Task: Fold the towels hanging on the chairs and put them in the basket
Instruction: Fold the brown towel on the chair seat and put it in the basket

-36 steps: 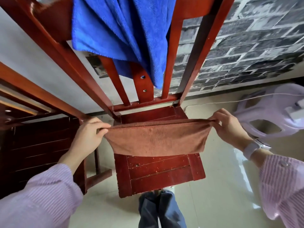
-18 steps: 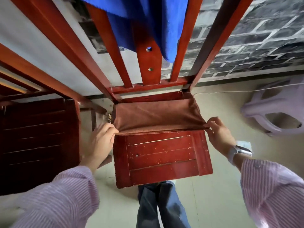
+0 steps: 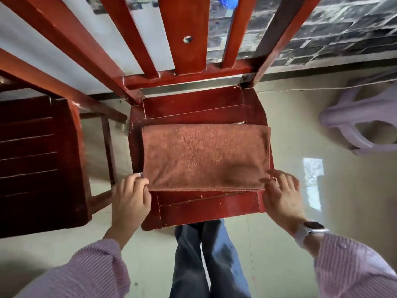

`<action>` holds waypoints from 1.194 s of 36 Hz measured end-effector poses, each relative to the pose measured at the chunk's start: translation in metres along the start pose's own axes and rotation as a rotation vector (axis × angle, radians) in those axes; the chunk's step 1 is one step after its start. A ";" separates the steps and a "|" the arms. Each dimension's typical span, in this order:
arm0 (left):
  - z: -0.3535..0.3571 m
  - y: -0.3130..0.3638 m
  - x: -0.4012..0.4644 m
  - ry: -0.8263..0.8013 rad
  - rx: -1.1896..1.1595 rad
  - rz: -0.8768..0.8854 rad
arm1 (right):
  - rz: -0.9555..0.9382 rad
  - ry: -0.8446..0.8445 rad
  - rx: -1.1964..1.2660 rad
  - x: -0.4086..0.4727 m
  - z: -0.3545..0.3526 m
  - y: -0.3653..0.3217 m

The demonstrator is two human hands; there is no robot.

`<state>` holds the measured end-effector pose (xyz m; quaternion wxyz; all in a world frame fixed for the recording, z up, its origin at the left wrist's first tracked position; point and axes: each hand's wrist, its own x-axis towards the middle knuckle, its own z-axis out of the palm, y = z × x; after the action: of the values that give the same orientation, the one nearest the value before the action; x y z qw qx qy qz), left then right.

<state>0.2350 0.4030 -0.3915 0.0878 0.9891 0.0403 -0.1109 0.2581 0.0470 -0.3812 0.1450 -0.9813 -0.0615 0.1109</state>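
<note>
Folded rust-brown terry towel (image 3: 204, 157) lying on red wooden chair seat (image 3: 191, 104); left hand (image 3: 131, 194) pinching its near-left corner, fingertips hidden; right hand (image 3: 283, 194) resting flat, fingers spread, on its near-right corner.

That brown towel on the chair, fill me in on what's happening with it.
A person is folding the brown towel on the seat of a red wooden chair. It lies flat in a folded rectangle. The left hand pinches its near-left corner, and the right hand rests with fingers spread at its near-right corner. A bit of a blue towel shows at the top of the chair back. A lilac plastic stool stands to the right. No basket is in view.
</note>
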 end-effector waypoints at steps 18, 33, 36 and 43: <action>0.073 0.066 0.042 -0.093 0.164 0.328 | -0.262 -0.072 -0.183 0.039 0.095 -0.054; 0.053 0.031 0.004 -0.076 0.216 0.370 | -0.264 0.021 -0.141 -0.030 0.059 0.021; 0.053 0.049 0.010 0.032 0.113 0.498 | -0.279 0.109 -0.099 -0.018 0.060 0.000; 0.056 0.060 0.024 0.044 -0.007 0.558 | -0.251 0.039 -0.134 0.010 0.077 -0.036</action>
<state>0.2522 0.3355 -0.4406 0.1177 0.9638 -0.2314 -0.0609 0.2465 0.1041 -0.4443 0.0931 -0.9753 -0.1880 0.0686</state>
